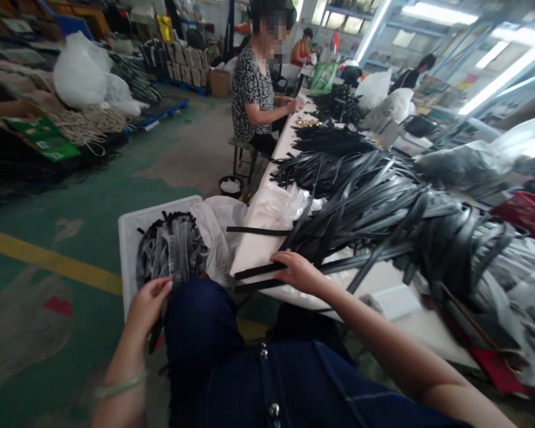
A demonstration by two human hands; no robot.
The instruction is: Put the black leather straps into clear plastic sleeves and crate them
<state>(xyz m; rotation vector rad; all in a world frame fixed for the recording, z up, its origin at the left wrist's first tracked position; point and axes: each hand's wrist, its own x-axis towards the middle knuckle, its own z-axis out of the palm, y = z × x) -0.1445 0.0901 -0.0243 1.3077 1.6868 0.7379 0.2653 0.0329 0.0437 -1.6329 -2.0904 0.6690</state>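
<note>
My left hand (148, 304) is closed beside my left knee, at the near edge of a white plastic bin. A dark strap end (155, 337) hangs below the fingers. In the bin (123, 249) lies a bundle of grey and black straps (172, 241). At the table's near corner, my right hand (299, 272) has its thumb and fingers closed around a flat black strap (256, 271), whose end points left. Another black strap (254, 286) lies just below it, and one more (258, 230) sticks out above. A large heap of black straps (361, 190) covers the table behind.
Clear plastic bags (218, 229) drape between bin and table (245, 252). Along the table's left side a person (254, 89) sits on a stool (245, 145), near a small black bucket (230, 186). Wrapped bundles and a red crate (526, 214) stand at right.
</note>
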